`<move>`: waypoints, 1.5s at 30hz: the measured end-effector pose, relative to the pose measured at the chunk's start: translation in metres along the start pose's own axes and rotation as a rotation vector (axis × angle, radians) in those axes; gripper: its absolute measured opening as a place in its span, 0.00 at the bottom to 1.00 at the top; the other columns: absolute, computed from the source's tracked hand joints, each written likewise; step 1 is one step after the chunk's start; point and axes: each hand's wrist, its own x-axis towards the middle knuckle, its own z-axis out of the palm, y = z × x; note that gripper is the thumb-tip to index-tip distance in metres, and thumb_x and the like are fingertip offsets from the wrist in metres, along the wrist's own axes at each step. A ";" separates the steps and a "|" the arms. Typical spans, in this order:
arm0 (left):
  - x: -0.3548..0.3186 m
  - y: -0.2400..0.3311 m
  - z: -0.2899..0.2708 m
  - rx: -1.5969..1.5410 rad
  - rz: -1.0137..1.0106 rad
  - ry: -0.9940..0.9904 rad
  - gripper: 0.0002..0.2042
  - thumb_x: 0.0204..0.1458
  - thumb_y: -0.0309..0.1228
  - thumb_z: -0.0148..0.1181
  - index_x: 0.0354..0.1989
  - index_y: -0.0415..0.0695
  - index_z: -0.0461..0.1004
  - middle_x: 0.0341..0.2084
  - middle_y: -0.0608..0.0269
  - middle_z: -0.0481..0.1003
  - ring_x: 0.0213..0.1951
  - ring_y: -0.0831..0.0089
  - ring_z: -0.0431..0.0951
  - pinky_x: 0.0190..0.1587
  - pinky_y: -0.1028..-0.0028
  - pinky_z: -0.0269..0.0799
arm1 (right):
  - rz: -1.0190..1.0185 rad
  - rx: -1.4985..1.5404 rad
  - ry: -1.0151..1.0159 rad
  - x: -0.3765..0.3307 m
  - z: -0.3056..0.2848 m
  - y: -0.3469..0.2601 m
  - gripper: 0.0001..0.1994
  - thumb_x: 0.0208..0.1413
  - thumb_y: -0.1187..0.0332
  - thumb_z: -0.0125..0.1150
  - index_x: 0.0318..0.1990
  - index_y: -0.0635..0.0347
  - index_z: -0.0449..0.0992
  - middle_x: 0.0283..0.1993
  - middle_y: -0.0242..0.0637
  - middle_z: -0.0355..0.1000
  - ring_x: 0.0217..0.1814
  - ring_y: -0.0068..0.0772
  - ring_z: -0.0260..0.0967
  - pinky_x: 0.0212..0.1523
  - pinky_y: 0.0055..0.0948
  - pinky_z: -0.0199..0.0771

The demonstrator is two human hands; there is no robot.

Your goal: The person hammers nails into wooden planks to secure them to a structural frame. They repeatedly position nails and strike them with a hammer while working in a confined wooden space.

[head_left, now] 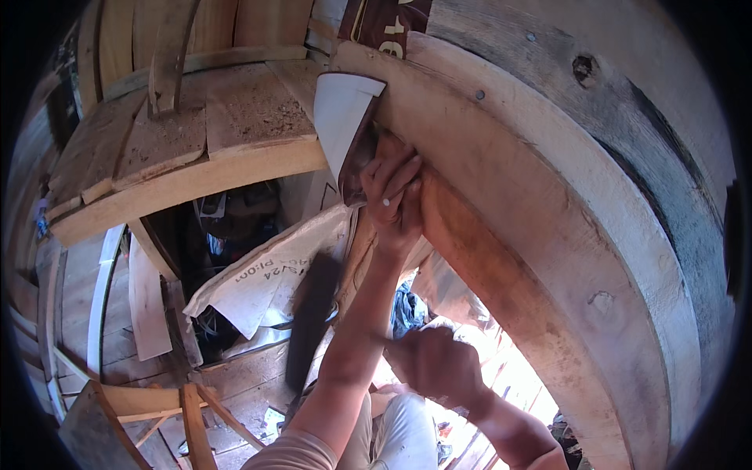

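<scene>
My left hand (393,192) is raised against a curved wooden board (478,235), with its fingers bent and closed together. A small pale spot shows at the fingers; whether it is a ring or a nail head cannot be told. Beside these fingers hangs a folded sheet (342,117), white on one face and dark brown on the other. My right hand (439,364), smeared by motion, is a fist to the right of my left forearm, around what looks like a handle. A long dark blurred shape (313,321), perhaps this tool's head, shows left of the forearm.
Thick curved planks (548,157) rise along the right. A wooden shelf (243,160) juts out at left, with an off-white printed cloth (274,278) hanging below its edge. A wooden frame piece (192,415) stands at lower left. My legs (407,431) are below, beside bright ground.
</scene>
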 end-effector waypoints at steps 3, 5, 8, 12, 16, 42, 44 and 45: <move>0.004 -0.004 0.001 0.015 -0.008 0.027 0.12 0.46 0.20 0.53 0.41 0.42 0.74 0.45 0.58 0.73 0.44 0.61 0.66 0.51 0.65 0.57 | 0.387 0.463 0.062 0.007 0.002 0.007 0.16 0.51 0.63 0.58 0.41 0.67 0.64 0.22 0.46 0.66 0.17 0.47 0.67 0.16 0.39 0.67; 0.003 -0.002 0.001 0.000 -0.016 0.024 0.12 0.46 0.21 0.53 0.41 0.41 0.74 0.45 0.57 0.73 0.44 0.61 0.66 0.51 0.65 0.57 | 0.291 0.545 -0.033 0.007 -0.016 -0.009 0.17 0.49 0.61 0.60 0.38 0.65 0.67 0.22 0.44 0.68 0.20 0.47 0.69 0.18 0.40 0.69; -0.002 -0.003 0.001 0.029 -0.011 0.011 0.12 0.46 0.21 0.53 0.41 0.41 0.75 0.45 0.57 0.73 0.44 0.61 0.66 0.51 0.65 0.57 | 0.104 0.440 -0.070 0.001 -0.006 -0.006 0.15 0.50 0.63 0.59 0.38 0.64 0.66 0.22 0.43 0.68 0.20 0.47 0.69 0.16 0.39 0.67; 0.006 -0.004 0.002 0.032 0.024 0.039 0.12 0.47 0.21 0.52 0.40 0.38 0.75 0.44 0.55 0.73 0.44 0.61 0.68 0.50 0.66 0.59 | 0.391 0.535 0.085 0.007 -0.004 0.004 0.15 0.51 0.64 0.59 0.39 0.64 0.65 0.21 0.45 0.67 0.17 0.47 0.68 0.17 0.37 0.69; -0.002 -0.003 0.004 0.013 -0.016 0.020 0.12 0.47 0.22 0.54 0.41 0.42 0.75 0.45 0.56 0.73 0.44 0.60 0.66 0.50 0.65 0.58 | 0.102 0.498 0.235 0.003 -0.010 -0.010 0.13 0.46 0.60 0.61 0.31 0.60 0.69 0.19 0.33 0.60 0.15 0.27 0.61 0.12 0.29 0.62; -0.009 -0.004 -0.001 0.038 -0.051 0.017 0.13 0.45 0.24 0.52 0.40 0.39 0.76 0.44 0.54 0.73 0.43 0.62 0.67 0.49 0.68 0.59 | 0.360 0.609 0.041 0.004 -0.002 -0.008 0.18 0.46 0.57 0.64 0.35 0.62 0.67 0.23 0.40 0.68 0.22 0.41 0.71 0.19 0.37 0.71; -0.007 -0.005 -0.004 0.062 -0.019 -0.001 0.13 0.48 0.26 0.51 0.41 0.36 0.75 0.44 0.52 0.73 0.45 0.61 0.67 0.49 0.67 0.60 | 0.435 0.589 0.113 0.007 0.013 0.001 0.18 0.47 0.56 0.63 0.35 0.61 0.67 0.23 0.39 0.68 0.18 0.41 0.68 0.16 0.36 0.69; -0.006 -0.005 -0.006 0.068 -0.014 0.002 0.13 0.48 0.25 0.51 0.41 0.37 0.75 0.44 0.52 0.73 0.44 0.61 0.67 0.49 0.67 0.60 | 0.457 0.589 0.139 0.008 0.017 0.001 0.18 0.47 0.57 0.63 0.35 0.61 0.67 0.23 0.39 0.68 0.18 0.41 0.68 0.17 0.36 0.69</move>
